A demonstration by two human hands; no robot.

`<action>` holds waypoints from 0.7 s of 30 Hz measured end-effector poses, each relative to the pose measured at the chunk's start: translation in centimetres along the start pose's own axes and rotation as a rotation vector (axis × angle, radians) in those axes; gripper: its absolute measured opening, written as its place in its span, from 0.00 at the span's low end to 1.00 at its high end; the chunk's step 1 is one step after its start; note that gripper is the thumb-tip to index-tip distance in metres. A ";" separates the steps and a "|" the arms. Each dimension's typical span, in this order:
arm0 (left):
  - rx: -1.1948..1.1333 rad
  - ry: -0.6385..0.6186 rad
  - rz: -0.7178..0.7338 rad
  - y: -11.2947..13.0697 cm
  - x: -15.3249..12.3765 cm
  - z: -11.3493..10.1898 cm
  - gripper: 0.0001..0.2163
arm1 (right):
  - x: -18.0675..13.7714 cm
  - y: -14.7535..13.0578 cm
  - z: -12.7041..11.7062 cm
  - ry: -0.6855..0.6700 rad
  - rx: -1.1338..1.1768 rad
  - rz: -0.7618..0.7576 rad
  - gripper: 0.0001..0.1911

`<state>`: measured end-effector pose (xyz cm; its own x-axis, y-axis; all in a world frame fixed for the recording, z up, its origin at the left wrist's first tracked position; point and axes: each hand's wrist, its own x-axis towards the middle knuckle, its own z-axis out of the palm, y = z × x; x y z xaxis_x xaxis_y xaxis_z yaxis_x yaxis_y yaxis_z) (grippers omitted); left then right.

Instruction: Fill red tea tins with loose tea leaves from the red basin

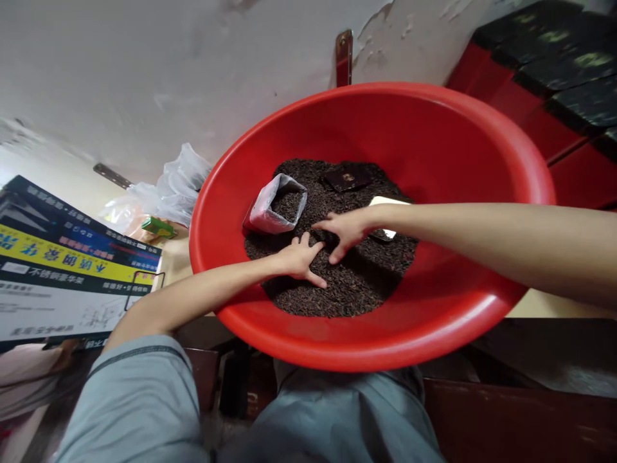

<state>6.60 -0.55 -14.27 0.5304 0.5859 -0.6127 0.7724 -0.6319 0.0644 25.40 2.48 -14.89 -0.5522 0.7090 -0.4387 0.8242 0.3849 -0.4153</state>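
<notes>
A big red plastic basin (434, 148) holds a heap of dark loose tea leaves (357, 283). My left hand (299, 257) lies on the leaves near the middle, fingers spread and flat. My right hand (344, 230) rests just beyond it, fingers apart and dipped into the leaves, the two hands almost touching. A small open foil pouch (277, 206), partly filled with leaves, stands in the heap to the left of my hands. A dark flat packet (347, 177) lies at the far side of the heap. A pale flat object (385, 202) shows behind my right wrist.
Stacked printed cartons (67, 270) sit at the left. Crumpled clear plastic bags (173, 190) and a small green item (158, 226) lie beside the basin. Red and black furniture (554, 83) stands at the upper right. My grey-clad knees (144, 405) are below the basin.
</notes>
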 end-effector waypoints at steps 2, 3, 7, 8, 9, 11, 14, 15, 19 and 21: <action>0.015 0.022 0.000 -0.1 0.1 -0.1 0.53 | -0.3 -1.2 1.5 -0.090 0.044 0.060 0.76; 0.022 0.020 -0.005 -0.1 0.2 -0.2 0.53 | -0.5 -1.8 2.1 -0.113 0.053 0.080 0.78; 0.049 -0.043 -0.034 0.2 0.0 -1.3 0.51 | -1.3 -3.6 2.9 -0.102 0.052 0.109 0.72; 0.049 -0.060 -0.035 0.2 -0.2 -1.5 0.50 | -1.5 -3.8 2.8 -0.101 0.045 0.114 0.69; 0.040 -0.080 -0.033 0.3 -0.4 -1.7 0.48 | -1.5 -3.8 2.7 -0.111 0.038 0.120 0.67; 0.019 -0.117 -0.029 0.3 -0.7 -1.8 0.46 | -1.5 -3.6 2.7 -0.153 0.038 0.135 0.65; 0.026 -0.119 -0.022 0.3 -0.6 -1.4 0.51 | -1.2 -2.8 3.2 -0.175 0.054 0.136 0.69; 0.029 -0.105 -0.016 0.2 -0.5 -1.3 0.53 | -1.0 -2.5 3.5 -0.161 0.062 0.128 0.70; -0.048 -0.071 0.056 -0.3 0.4 -1.3 0.48 | -0.4 -1.8 4.2 -0.091 0.159 0.101 0.60; -0.113 -0.112 0.066 -0.5 0.6 -1.8 0.44 | 0.0 -1.7 4.0 -0.071 0.238 0.108 0.48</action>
<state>7.17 1.01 -13.24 0.5440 0.4804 -0.6879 0.7749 -0.6022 0.1922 23.55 -0.54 -17.38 -0.4770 0.6920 -0.5418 0.8307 0.1537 -0.5350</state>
